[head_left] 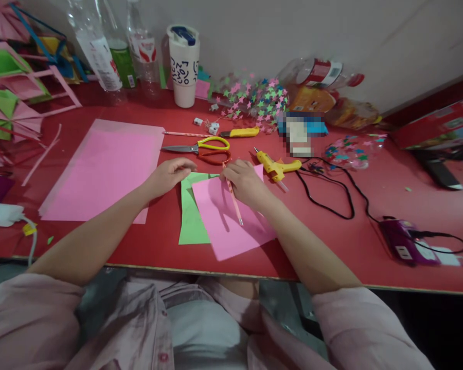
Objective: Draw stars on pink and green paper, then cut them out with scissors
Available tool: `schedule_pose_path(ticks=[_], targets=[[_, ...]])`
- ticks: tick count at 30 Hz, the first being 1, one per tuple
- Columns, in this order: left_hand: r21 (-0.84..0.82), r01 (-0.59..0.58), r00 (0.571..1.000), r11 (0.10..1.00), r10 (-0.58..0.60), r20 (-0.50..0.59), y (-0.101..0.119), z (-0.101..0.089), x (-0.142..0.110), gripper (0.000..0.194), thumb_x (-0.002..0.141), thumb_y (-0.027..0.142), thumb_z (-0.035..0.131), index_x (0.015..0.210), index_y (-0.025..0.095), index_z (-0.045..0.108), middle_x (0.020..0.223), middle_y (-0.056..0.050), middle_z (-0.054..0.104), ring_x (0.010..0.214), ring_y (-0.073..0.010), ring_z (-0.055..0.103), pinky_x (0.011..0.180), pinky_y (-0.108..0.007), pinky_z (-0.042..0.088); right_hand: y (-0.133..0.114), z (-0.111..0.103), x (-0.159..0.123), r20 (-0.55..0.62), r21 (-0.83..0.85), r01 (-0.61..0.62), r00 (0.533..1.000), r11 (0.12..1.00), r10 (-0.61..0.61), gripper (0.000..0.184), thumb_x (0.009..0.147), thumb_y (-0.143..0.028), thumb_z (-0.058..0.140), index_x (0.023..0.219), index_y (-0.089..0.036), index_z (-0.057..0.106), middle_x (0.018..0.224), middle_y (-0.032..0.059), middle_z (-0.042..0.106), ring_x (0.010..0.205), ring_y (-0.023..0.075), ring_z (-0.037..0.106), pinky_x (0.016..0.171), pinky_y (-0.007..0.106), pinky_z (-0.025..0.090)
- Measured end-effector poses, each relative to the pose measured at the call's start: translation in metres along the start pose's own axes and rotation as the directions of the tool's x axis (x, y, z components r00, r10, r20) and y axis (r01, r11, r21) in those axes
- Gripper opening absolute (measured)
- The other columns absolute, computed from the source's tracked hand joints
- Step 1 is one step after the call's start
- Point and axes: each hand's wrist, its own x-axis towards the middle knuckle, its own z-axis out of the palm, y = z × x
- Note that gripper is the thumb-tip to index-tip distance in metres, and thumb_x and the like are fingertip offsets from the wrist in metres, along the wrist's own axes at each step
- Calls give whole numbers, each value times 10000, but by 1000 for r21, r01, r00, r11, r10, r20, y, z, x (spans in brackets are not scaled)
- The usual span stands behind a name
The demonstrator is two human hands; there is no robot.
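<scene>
Right hand grips a pencil; left hand curls loosely, holding nothing. From the right hand, clear bottles stand between ten and eleven o'clock, a white cup, contents hidden, at eleven, coloured stars at one. Pink paper lies beneath, green paper at eight, pencil pointing tail-end toward six.

1 head-worn camera looks forward and down at the nearby hands.

Patterned pencil slanted over pink sheet; green sheet partly beneath.
</scene>
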Motion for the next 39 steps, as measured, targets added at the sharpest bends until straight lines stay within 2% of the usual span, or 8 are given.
schedule_pose_path(ticks=[7,11,18,21,26,30,33,39], targets=[[116,54,997,992,-48,-58,-3,8,0,311,812,143,455,1041,164,666,1103,-51,717,1002,-200,651,964,-376,498,-1,0,-3,9,-30,-31,999,999,31,237,780,-21,435,839,-209,568,814,90,616,856,260,484,782,363,326],[358,-112,983,927,155,-96,1,8,-4,311,851,134,428,1050,151,666,1249,-97,650,1190,-237,583,1082,-418,424,-3,3,-3,23,-54,-13,1000,998,14,247,795,-26,418,862,-202,579,831,100,628,862,264,490,823,380,336],[491,-394,916,777,288,278,11,8,-11,345,902,329,549,1163,130,656,1335,-162,576,1261,-309,527,1093,-462,410,3,-14,-5,47,61,-2,999,998,-1,199,804,-58,442,819,-213,566,816,81,629,850,246,520,869,396,372],[626,-410,911,663,275,306,20,24,-19,341,880,253,578,1152,66,663,1325,-234,560,1242,-368,525,1049,-504,425,4,-26,-6,-37,177,-88,995,980,96,140,915,-229,465,834,-217,578,853,79,637,868,237,543,867,391,394],[770,-470,881,431,178,438,50,63,-48,355,980,274,450,1136,50,676,1157,-234,672,1049,-328,640,899,-458,503,-9,-31,-5,-8,698,-234,943,677,334,267,942,-413,465,854,-200,599,700,7,577,649,150,546,637,293,433],[865,-428,900,261,33,435,74,87,-60,644,974,521,457,1291,-23,594,1277,-298,626,1257,-418,556,1047,-547,421,-26,-16,-4,182,810,-349,913,471,365,218,871,-374,574,764,-186,601,585,-25,554,548,113,516,550,256,402],[914,-372,920,163,-66,386,83,102,-60,620,991,447,458,1308,-75,566,1323,-364,566,1197,-429,604,917,-485,519,-31,-1,-2,261,885,-384,878,265,400,99,809,-293,568,864,-212,557,490,-86,474,448,99,437,466,231,329],[962,-261,962,85,-56,266,83,128,-72,460,951,221,534,1244,-129,594,1190,-391,631,1029,-407,700,728,-406,586,-27,13,-4,181,852,-323,920,411,347,70,678,-200,603,723,-191,550,645,-53,527,561,80,426,519,227,312]])
